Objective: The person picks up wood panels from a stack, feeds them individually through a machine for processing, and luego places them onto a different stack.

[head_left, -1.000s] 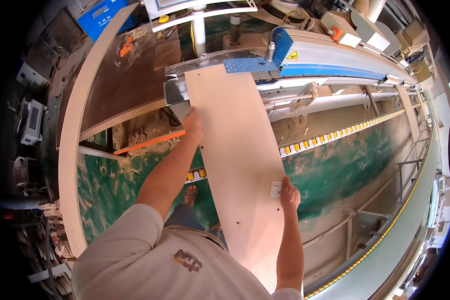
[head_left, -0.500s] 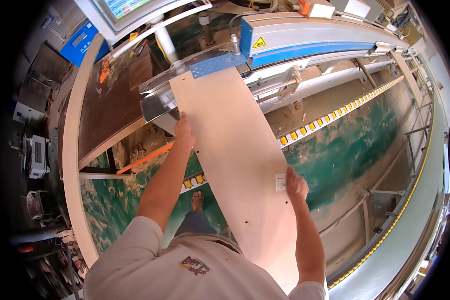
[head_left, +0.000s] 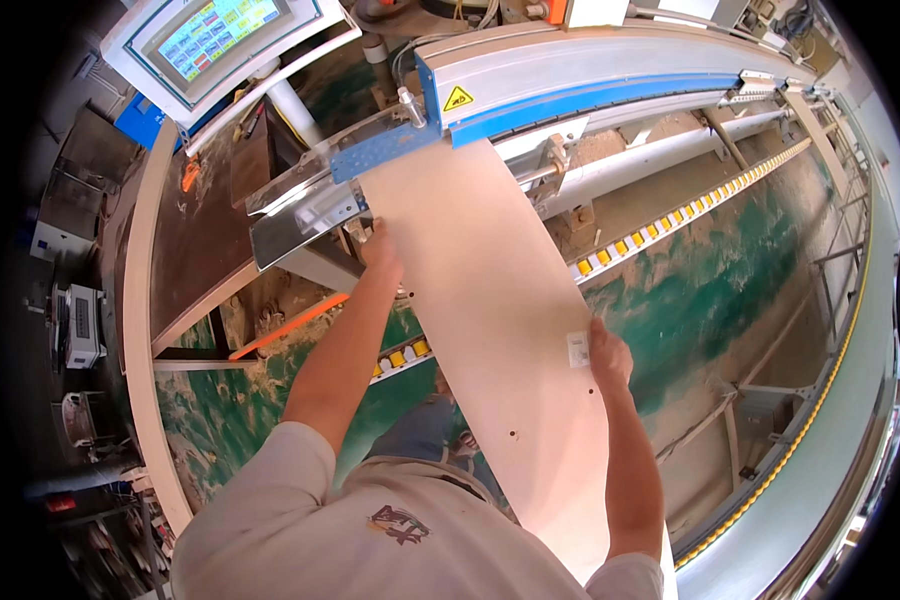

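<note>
A long pale board [head_left: 490, 290] with several small drilled holes stretches from my body up to the machine. Its far end lies under a blue perforated plate [head_left: 378, 152]. My left hand [head_left: 382, 255] grips the board's left edge near that end, close to a metal guide [head_left: 315, 212]. Nearer to me, my right hand [head_left: 610, 355] is closed on the right edge, thumb on top, beside a small white label [head_left: 578, 349]. The fingers under the board are hidden in both cases.
A long machine beam [head_left: 590, 95] with a blue strip runs to the right. Below it is a rail of yellow rollers [head_left: 690, 208]. A control screen [head_left: 215, 45] stands at upper left, above a brown table [head_left: 205, 250]. Dust covers the green floor [head_left: 670, 320].
The board and both hands have shifted slightly right relative to the machine, and the far end now sits further under the blue plate. My view has turned, bringing more of the screen into sight.
</note>
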A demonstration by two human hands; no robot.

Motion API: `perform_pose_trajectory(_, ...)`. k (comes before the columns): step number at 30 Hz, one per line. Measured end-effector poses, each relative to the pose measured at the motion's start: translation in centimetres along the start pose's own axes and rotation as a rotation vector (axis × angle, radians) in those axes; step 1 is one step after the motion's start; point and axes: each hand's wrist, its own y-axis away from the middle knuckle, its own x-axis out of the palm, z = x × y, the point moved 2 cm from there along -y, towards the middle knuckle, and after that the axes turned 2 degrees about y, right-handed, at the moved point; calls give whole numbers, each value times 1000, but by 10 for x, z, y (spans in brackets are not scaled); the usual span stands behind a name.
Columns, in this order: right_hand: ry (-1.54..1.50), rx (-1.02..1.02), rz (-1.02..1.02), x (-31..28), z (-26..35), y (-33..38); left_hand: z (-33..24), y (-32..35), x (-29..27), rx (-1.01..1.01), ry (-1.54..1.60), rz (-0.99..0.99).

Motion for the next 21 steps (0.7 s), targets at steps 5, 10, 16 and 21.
perform_pose_trajectory(5,-22,-26,13,-25,-19,-41,23,-12,45,39,-28,-69)
perform_pose_trajectory(10,-53,-42,-47,-48,-46,-71,45,24,92,40,8,-54)
perform_pose_trajectory(16,-323,-42,-493,-77,-93,-75,62,46,151,96,-122,-88)
perform_pose_trajectory(21,-237,-78,-778,-105,-137,-14,66,78,194,38,-258,-133)
